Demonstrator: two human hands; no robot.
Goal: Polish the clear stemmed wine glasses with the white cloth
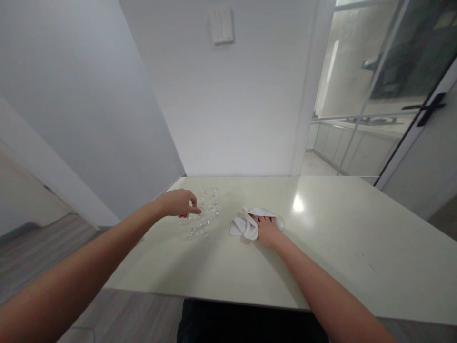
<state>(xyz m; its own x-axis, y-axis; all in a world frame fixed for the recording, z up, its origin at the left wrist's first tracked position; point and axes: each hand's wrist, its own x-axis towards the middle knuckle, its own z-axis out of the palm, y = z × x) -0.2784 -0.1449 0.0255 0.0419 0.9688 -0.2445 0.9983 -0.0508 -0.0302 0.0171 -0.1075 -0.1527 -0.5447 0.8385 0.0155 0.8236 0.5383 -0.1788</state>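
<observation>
My left hand reaches over the left part of the table, thumb and fingers closed around the rim area of a clear glass, which is largely hidden under the hand. Right beside it stands a cluster of several small clear stemmed glasses, hard to tell apart because they are see-through. Near the table's middle, my right hand presses down on a crumpled white cloth, its fingers gripping the folds. The cloth lies to the right of the glasses, apart from them.
The pale glossy table meets a white wall at its far edge. A light switch is on that wall. On the right are a glazed partition and a door with a black handle. A lamp reflection shines on the tabletop.
</observation>
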